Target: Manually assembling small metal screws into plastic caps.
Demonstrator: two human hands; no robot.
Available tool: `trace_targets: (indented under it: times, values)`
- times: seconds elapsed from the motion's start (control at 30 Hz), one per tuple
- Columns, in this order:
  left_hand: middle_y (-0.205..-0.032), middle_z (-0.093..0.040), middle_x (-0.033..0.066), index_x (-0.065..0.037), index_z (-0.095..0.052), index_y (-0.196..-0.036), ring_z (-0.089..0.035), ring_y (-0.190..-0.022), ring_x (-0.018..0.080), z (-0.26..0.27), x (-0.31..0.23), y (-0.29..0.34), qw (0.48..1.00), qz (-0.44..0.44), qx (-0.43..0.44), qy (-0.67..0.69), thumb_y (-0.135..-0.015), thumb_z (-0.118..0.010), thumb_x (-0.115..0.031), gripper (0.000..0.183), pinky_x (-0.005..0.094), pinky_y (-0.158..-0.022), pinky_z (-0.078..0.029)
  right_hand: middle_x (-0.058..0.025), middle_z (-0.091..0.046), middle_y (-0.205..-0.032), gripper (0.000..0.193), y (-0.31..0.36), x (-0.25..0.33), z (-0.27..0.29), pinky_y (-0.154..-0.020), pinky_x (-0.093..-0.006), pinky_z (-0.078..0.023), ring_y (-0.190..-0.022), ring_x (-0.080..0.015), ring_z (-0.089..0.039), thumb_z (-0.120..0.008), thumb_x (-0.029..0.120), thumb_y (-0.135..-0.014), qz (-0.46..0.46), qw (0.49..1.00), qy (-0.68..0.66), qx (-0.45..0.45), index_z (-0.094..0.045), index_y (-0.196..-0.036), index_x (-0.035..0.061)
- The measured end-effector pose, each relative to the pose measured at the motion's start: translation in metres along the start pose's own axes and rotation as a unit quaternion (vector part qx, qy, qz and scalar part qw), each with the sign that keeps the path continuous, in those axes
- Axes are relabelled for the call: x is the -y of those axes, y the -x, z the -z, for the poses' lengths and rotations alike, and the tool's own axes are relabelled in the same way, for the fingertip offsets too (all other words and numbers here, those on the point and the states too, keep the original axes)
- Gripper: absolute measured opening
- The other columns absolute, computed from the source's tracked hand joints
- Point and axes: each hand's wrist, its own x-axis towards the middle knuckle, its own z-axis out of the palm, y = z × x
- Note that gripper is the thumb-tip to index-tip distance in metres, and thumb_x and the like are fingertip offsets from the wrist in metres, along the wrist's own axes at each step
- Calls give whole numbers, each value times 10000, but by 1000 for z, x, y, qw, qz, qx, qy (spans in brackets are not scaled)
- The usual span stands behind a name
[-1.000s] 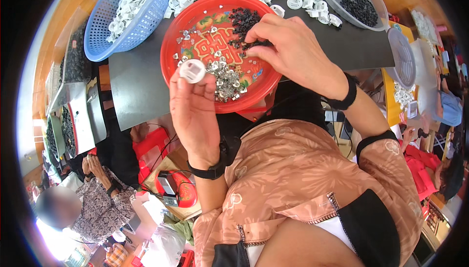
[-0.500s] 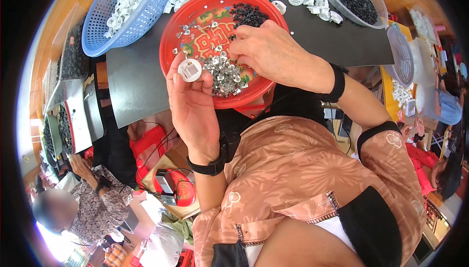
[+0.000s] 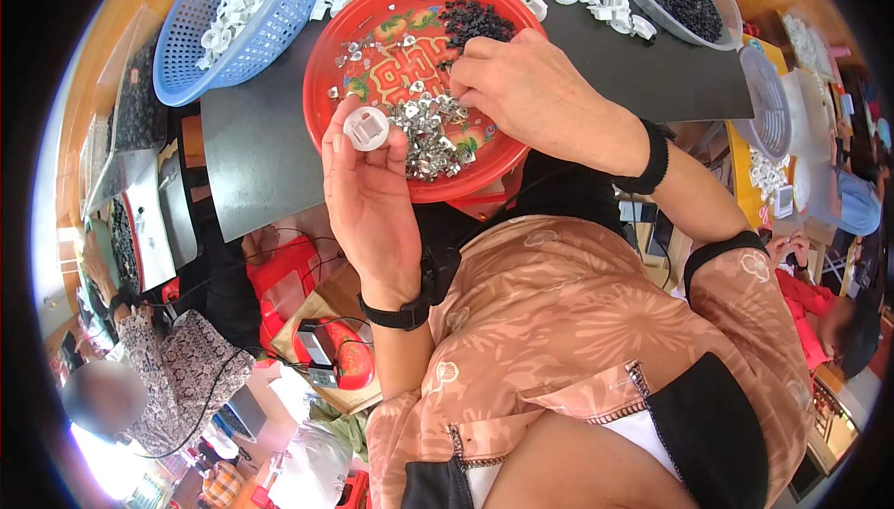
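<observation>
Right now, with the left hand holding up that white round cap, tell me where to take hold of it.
Take the white cap by its round outer rim, coming from above and the right. The left hand pinches it from below, open face toward the camera, so the upper rim is free. Its square centre looks too small for a sure grip.

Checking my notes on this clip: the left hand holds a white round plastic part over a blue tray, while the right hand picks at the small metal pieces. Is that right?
Not quite: the tray is red, not blue; the head view shows it. The left hand does hold the white round plastic part over it, while the right hand picks at the small metal pieces.
</observation>
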Motion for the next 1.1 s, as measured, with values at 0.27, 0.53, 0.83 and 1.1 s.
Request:
trace_targets:
  times: [0.27, 0.53, 0.83, 1.1]
  values:
    - [-1165, -545, 82, 22, -455, -1281, -545, -1031, 139, -1, 0, 1, 1000, 9, -8, -3, -993, -444, -220, 376, 303, -884, -485, -62, -570, -805, 67, 7, 2, 1, -639, -396, -443, -707, -292, -575, -645, 122, -772, -1, 999, -32, 10, -617, -804, 70]
    - [-1111, -570, 90, 15, -488, -1234, -554, -1011, 146, -6, 0, 2, 1000, 2, -17, -7, -994, -450, -229, 345, 299, -846, -492, -55, -567, -755, 63, 6, -1, -8, -602, -388, -442, -661, -283, -574, -657, 126, -747, 2, 1000, -1, 30, -620, -749, 75]
    - [-948, -611, 32, -9, -595, -1062, -547, -733, 76, -16, 3, 6, 973, 11, 10, -232, -953, -547, -136, 174, 219, -702, -456, -94, -620, -732, 102, 5, 5, 14, -588, -354, -461, -661, -240, -614, -637, 136, -798, -17, 966, -251, -60, -629, -805, 35]
    - [-955, -621, 19, 5, -612, -1085, -546, -739, 55, -31, 2, 8, 961, -18, 3, -275, -925, -588, -121, 205, 198, -674, -442, 0, -613, -826, 156, 3, 3, 20, -692, -218, -464, -752, -60, -553, -586, 127, -926, -113, 837, -525, 105, -614, -951, -25]
